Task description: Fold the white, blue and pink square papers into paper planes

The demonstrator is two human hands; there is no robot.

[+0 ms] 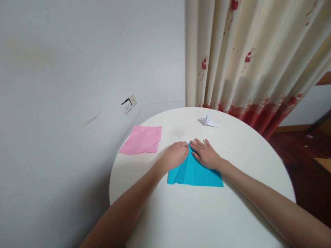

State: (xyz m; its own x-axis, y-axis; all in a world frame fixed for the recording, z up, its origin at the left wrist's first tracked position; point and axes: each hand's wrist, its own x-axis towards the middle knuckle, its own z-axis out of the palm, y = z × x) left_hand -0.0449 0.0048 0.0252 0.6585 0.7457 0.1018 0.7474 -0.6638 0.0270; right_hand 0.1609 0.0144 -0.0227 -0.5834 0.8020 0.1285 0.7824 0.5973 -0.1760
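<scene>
A blue sheet of paper [192,174] lies on the white table, narrowing toward its far end, with crease lines running down it. My left hand [178,154] is closed at the sheet's upper left edge, its curled fingers against the paper near the far tip. Just across from it, my right hand [206,155] rests flat on the upper right part, fingers stretched out and slightly apart. Both hands cover portions of the paper's sides, and the left fingertips are partly hidden.
A creased pink paper sheet [142,139] lies at the table's left. Toward the back stands a folded white paper piece [207,121]. The round table [248,148] is close to a wall with a socket [126,106] and a patterned curtain [219,51].
</scene>
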